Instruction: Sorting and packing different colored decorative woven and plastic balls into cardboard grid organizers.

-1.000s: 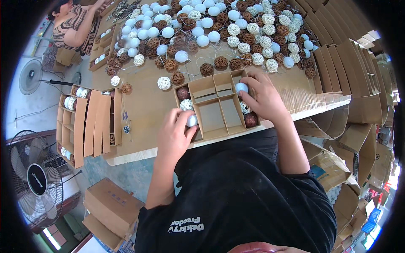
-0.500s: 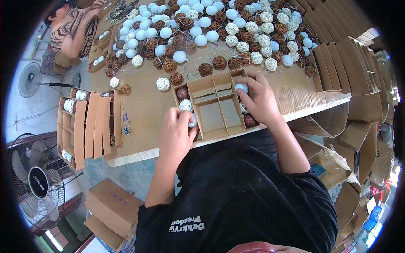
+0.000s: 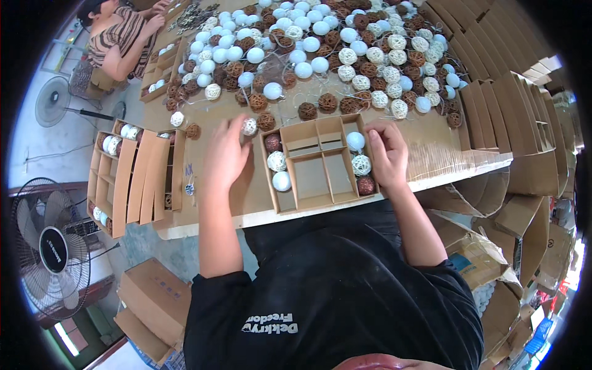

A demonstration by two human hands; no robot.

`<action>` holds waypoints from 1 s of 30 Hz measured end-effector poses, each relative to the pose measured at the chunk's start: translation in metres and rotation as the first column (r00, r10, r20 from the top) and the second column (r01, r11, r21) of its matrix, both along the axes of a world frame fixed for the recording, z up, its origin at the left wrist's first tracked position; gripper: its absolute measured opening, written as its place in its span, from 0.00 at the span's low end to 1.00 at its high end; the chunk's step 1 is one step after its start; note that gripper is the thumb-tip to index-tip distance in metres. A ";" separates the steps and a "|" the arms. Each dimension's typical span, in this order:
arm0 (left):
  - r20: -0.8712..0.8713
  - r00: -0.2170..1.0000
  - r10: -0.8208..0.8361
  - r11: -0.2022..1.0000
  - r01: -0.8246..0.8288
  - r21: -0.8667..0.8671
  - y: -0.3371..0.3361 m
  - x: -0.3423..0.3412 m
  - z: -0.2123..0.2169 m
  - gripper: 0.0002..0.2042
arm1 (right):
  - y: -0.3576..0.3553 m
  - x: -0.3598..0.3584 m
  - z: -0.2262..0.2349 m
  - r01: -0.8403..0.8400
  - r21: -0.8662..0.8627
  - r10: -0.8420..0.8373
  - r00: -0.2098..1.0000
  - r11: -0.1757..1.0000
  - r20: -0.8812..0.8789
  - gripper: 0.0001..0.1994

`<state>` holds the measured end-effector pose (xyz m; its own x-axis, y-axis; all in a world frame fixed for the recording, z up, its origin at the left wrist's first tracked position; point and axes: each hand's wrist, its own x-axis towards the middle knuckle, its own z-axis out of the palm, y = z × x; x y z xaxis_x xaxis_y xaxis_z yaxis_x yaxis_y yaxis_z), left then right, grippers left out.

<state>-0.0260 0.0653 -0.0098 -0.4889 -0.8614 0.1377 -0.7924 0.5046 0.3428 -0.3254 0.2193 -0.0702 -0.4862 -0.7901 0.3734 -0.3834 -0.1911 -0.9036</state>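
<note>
A divided cardboard box (image 3: 300, 131) lies in front of me on the table. Down its left column sit a dark red ball (image 3: 272, 142), a white wicker ball (image 3: 277, 161) and a smooth white ball (image 3: 281, 180). The right column holds a pale blue-white ball (image 3: 356, 140), another white wicker ball (image 3: 361, 164) and a dark red glittery ball (image 3: 365, 185). My left hand (image 3: 226, 154), fingers stretched and thumb apart, reaches beside a loose white wicker ball (image 3: 249, 126) left of the box. Against the box's right wall, my right hand (image 3: 390, 157) is curled with fingers at the edge.
A heap of white, brown and cream balls (image 3: 320, 55) covers the far table. Filled boxes (image 3: 123, 179) stand at the left, stacked cardboard trays (image 3: 493, 111) at the right. A person in a striped top (image 3: 126, 37) sits far left, above a standing fan (image 3: 55, 250).
My left hand has left the white ball in the box and moved up and left to a loose wicker ball. My right hand has let go of the pale ball and shifted to the box's right wall.
</note>
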 end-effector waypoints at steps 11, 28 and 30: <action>-0.140 0.981 0.137 0.974 -0.107 0.200 -0.004 0.013 0.027 0.21 | -0.001 0.002 -0.001 -0.013 0.038 0.011 0.997 0.999 0.071 0.03; -0.107 0.981 -0.163 0.977 0.146 -0.157 -0.023 -0.017 -0.004 0.19 | 0.000 0.006 0.004 0.012 0.085 -0.015 0.999 0.996 0.031 0.03; -0.229 0.973 -0.033 0.994 0.008 -0.111 -0.015 -0.010 0.012 0.19 | 0.000 0.005 0.003 0.012 0.094 -0.015 1.000 0.996 0.028 0.03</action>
